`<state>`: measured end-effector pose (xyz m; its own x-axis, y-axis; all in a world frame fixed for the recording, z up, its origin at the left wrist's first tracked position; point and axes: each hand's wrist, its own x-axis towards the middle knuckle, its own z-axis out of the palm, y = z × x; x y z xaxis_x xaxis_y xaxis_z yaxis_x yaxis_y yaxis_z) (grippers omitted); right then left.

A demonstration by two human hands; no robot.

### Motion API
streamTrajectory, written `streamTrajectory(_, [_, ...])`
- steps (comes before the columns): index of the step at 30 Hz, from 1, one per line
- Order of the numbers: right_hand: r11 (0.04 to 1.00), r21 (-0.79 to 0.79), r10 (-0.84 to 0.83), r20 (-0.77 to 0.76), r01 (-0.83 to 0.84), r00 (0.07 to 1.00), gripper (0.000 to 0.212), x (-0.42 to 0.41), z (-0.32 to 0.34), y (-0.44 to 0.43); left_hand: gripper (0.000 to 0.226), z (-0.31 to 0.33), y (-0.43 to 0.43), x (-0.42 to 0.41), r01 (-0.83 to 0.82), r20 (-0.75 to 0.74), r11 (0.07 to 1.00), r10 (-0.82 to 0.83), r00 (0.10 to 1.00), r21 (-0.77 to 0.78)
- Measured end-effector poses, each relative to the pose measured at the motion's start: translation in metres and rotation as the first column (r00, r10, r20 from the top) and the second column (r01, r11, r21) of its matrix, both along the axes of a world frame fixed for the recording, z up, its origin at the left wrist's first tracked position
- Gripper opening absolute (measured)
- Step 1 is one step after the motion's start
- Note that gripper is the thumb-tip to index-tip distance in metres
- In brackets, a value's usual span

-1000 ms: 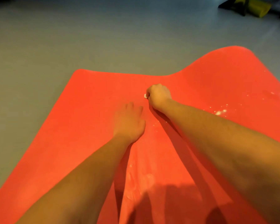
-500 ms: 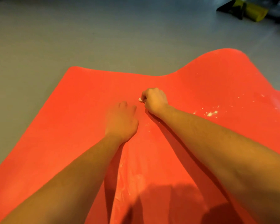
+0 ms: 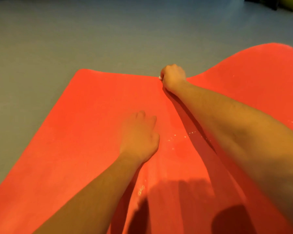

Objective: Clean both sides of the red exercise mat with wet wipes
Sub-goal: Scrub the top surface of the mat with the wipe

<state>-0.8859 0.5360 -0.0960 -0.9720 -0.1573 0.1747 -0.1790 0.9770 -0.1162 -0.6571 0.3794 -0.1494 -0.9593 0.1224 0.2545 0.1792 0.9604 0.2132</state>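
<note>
On the grey floor (image 3: 74,39), the smooth red exercise mat (image 3: 85,132) lies spread out, its far right portion raised in a hump. The right hand (image 3: 173,78) sits at the mat's far edge, fingers curled into a fist around a small white wet wipe (image 3: 160,78), of which only a scrap shows. The left hand (image 3: 139,137) rests palm-down on the mat nearer the person, fingers straight, holding nothing. Small white specks (image 3: 172,137) lie just right of it.

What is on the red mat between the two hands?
Nothing but bare mat: in the head view, the stretch from the left hand to the right hand, gripping the wet wipe, is plain red. The white specks lie off to the side.
</note>
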Motion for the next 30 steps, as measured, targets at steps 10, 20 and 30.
streamTrajectory(10, [0.996, 0.041, 0.073, 0.035, -0.074, 0.997, 0.021, 0.054, -0.001, 0.011, 0.051, 0.006, 0.002, 0.0, 0.008, -0.001, 1.0, -0.008, 1.0, 0.016])
streamTrajectory(20, [0.973, 0.026, 0.226, 0.072, -0.228, 0.971, 0.024, 0.236, 0.003, 0.014, 0.037, 0.015, -0.003, 0.007, 0.101, 0.013, 0.994, -0.101, 0.995, 0.039])
streamTrajectory(30, [0.992, 0.071, 0.098, 0.104, -0.106, 0.99, 0.02, 0.212, 0.012, 0.0, 0.121, 0.074, -0.011, 0.083, 0.358, 0.611, 0.9, -0.141, 0.779, -0.248])
